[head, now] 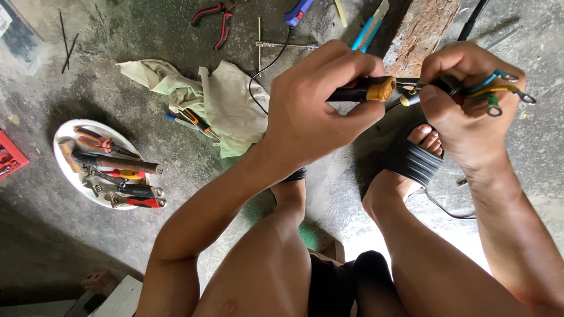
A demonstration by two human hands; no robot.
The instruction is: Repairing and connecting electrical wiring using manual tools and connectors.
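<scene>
Bare knees and forearms fill the bottom of the view, the person crouched over a grey concrete floor [147,53] in black sandals [411,161]. Beyond them, a crumpled pale cloth [229,105] lies on the floor, then a white bowl [61,161] loaded with wrenches and pliers, well apart to one side. Left hand [311,111] is clenched round a black-handled tool with a yellow collar [376,89], tip pointed at the work. Right hand [464,111] pinches a bundle of thin wires [493,88], blue, yellow and green, each ending in a small ring terminal [527,98]; bundle is held in the air above the right foot, tool tip touching it near the fingers. Judgement: wires are light, limp past the grip, so they want holding close behind the terminals, where the sleeving stiffens them. Terminals look thin, easily bent. Red-handled pliers [217,20] lie far off, untouched.
</scene>
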